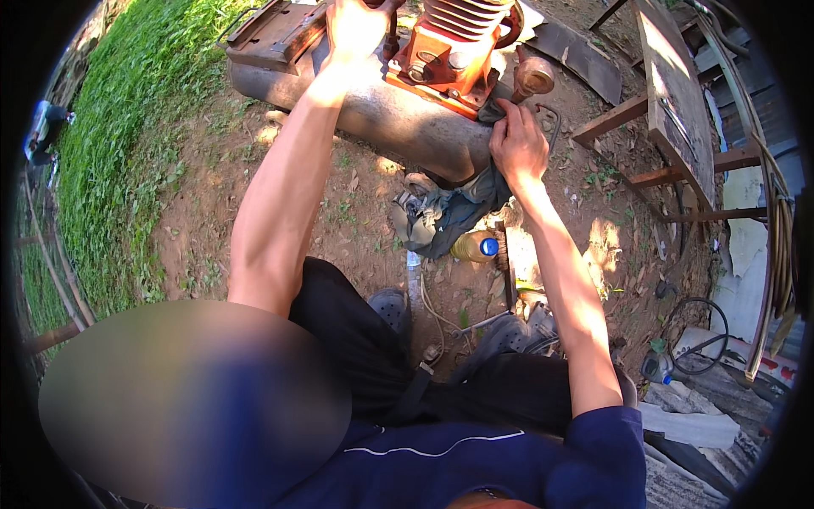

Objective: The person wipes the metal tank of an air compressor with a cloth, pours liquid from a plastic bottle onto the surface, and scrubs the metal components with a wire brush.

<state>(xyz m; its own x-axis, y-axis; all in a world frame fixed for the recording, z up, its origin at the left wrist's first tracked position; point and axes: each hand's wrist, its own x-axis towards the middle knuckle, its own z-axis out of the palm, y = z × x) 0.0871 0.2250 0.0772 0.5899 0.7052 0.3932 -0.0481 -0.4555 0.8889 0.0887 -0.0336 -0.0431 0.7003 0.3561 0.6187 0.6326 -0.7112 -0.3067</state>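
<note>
A rusty air compressor tank (398, 114) lies across the ground before me, with an orange finned pump (454, 55) on top. My left hand (354, 32) reaches to the top of the tank, left of the pump. Glare and the picture's upper edge hide its fingers. At the tank's right end, my right hand (519, 142) has its fingers bent over a dark grey-green rag (471, 208), which hangs down to the ground there. A round, rusty metal part (533, 78) stands just beyond the right hand.
Below the rag stands a yellowish bottle (473, 247) with a blue cap, beside a brush (503, 254). A wooden frame (678, 110) and coiled hoses stand at the right, near metal sheets. Grass (127, 127) covers the left side. Another person (44, 131) appears at the far left.
</note>
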